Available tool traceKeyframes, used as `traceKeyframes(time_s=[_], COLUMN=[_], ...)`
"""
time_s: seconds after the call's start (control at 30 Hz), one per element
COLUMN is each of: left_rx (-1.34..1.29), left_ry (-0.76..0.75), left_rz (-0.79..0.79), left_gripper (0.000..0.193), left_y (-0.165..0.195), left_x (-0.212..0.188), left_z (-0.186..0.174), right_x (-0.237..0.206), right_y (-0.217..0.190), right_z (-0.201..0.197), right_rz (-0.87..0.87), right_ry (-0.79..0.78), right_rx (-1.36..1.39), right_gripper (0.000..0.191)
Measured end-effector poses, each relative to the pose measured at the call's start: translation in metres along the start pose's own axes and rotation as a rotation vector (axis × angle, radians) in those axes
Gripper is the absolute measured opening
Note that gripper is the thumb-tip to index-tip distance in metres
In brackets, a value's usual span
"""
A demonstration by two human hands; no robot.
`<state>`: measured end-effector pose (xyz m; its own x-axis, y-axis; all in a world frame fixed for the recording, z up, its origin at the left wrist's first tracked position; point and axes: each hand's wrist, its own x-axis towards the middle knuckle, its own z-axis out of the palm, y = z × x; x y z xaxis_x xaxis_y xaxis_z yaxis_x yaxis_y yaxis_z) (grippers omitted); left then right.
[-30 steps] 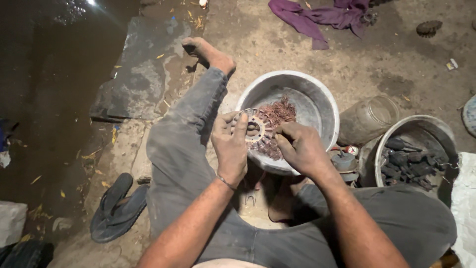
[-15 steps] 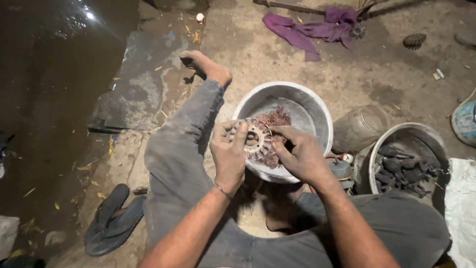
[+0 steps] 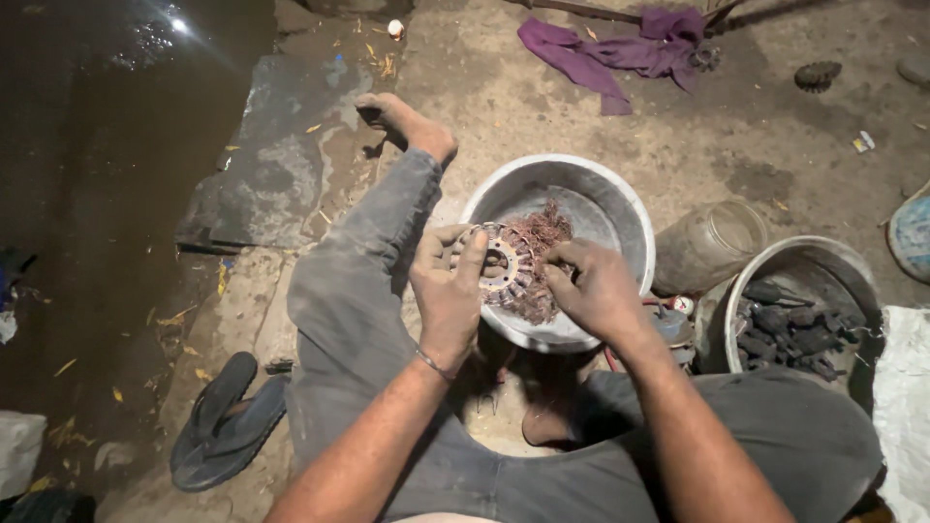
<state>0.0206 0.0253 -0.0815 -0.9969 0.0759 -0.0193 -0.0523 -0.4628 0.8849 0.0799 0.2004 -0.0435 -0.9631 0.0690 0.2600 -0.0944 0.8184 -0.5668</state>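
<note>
I sit on the ground with a round metal basin (image 3: 620, 208) between my legs. My left hand (image 3: 448, 291) grips a round metal motor part (image 3: 502, 263) with a hole in its middle, held over the basin. Tangled copper wire (image 3: 541, 237) hangs from that part. My right hand (image 3: 593, 289) is closed on the copper wire at the part's right side. More wire lies under my hands in the basin.
A bucket (image 3: 775, 257) with several dark metal pieces stands at right, a plastic jar (image 3: 712, 242) beside it. A pair of sandals (image 3: 223, 421) lies at left. A purple cloth (image 3: 620, 48) and a gear (image 3: 817, 73) lie farther off. Dark wet ground (image 3: 107, 174) at left.
The view has shifted slightly. My hands stay on the motor part and wire, with small finger movements.
</note>
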Motion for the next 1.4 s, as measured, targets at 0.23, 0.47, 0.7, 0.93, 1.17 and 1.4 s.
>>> traceKeyframes(time_s=[0.23,0.47,0.7,0.93,1.17,1.4], left_rx=[-0.005,0.174,0.01,-0.011,-0.065,0.221], left_ry=[0.052,0.038,0.009,0.07,0.119,0.146], left_rz=[-0.053,0.052,-0.047,-0.043,-0.095,0.063], left_gripper=[0.022,0.023,0.022,0.019,0.017,0.014], left_y=[-0.002,-0.003,-0.004,0.004,-0.008,-0.005], left_x=[0.005,0.007,0.009,0.009,0.004,0.018], left_z=[-0.003,-0.012,-0.006,0.002,-0.001,-0.005], right_x=[-0.004,-0.005,-0.002,-0.001,-0.006,-0.009], right_y=[-0.01,-0.001,-0.002,-0.011,0.001,-0.007], right_z=[0.007,0.0,0.016,0.013,0.019,-0.001], right_rz=[0.056,-0.002,-0.118,-0.005,0.031,0.019], right_ry=[-0.122,-0.006,0.049,-0.054,-0.104,0.014], right_rx=[0.137,0.065,0.065,0.064,0.015,0.036], right_gripper=[0.018,0.012,0.03,0.02,0.015,0.02])
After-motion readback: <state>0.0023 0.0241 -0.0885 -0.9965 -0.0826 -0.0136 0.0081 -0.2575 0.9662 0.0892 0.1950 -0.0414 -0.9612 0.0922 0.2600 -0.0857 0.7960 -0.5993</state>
